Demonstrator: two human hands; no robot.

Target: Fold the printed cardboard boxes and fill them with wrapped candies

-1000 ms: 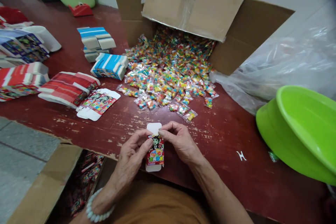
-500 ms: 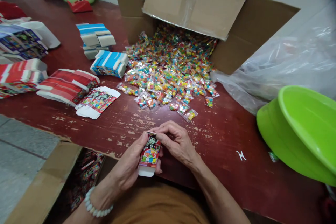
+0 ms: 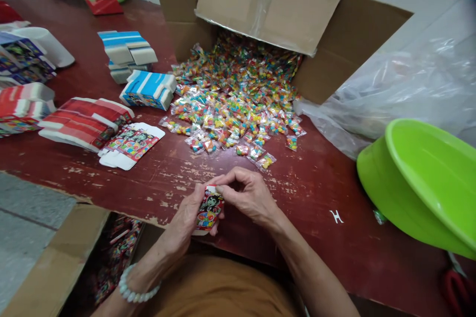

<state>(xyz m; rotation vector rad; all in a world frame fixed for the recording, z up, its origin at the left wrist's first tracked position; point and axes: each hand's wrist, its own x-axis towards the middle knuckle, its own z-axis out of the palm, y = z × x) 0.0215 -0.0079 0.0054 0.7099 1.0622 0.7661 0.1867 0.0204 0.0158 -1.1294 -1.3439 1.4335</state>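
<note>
- The left hand was curled shut around a small box, gripping its printed sides; this seemed to keep the box's upper end facing the other hand.
- The right hand was bent over that upper end with thumb and fingertips pinched together on the white top flap, nothing else in its grasp.
- The small box was held just above the near edge of the bench, close to the body, probably so both wrists could work without reaching.
- Sweet packets spilled from a big carton lying on its side, its mouth towards the person, so the heap lay within an arm's reach of the hands.
- Flat red boxes and blue boxes lay in stacks to the left, sorted by colour and apart from the sweets.
- Two nested green basins sat tilted at the right.
- An open carton stood below the bench edge beside the left forearm, with printed boxes inside.
</note>
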